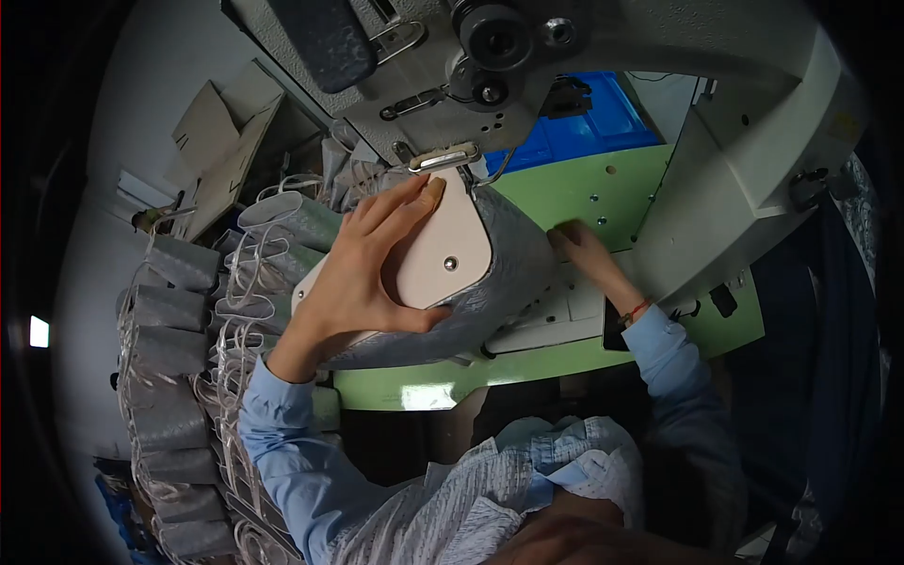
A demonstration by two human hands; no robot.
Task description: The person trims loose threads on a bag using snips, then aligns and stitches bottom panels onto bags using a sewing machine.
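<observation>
Head view, looking down: two bare hands at a lg. grey machine (650, 42), w/ a silvery-grey bag-like piece (518, 259) between them. L hand (353, 268) is spread flat over the bag-like piece's pale panel (438, 231): fingers together & pointing up twd. the machine, thumb stretched out to the R at the panel's lower edge. R hand (586, 256) is at the far R side of the bag-like piece, fingertips dark & partly hidden; can't tell if they pinch it or just touch.

Just above the L fingertips, the panel's narrow top end meets a metal clamp-like part (444, 158) under the machine head. A round metal stud (450, 264) shows on the panel, R of the L hand, above its thumb; a 2nd stud (301, 295) is L of that hand.

Below the grip: a lt. green tabletop (414, 388). Beyond the R hand, up & L of it: a blue tray (603, 118). Left of the L hand: stacked grey pieces (169, 348) w/ pale cords, & above those, cardboard (209, 132). Both arms have lt. blue sleeves (292, 471).
</observation>
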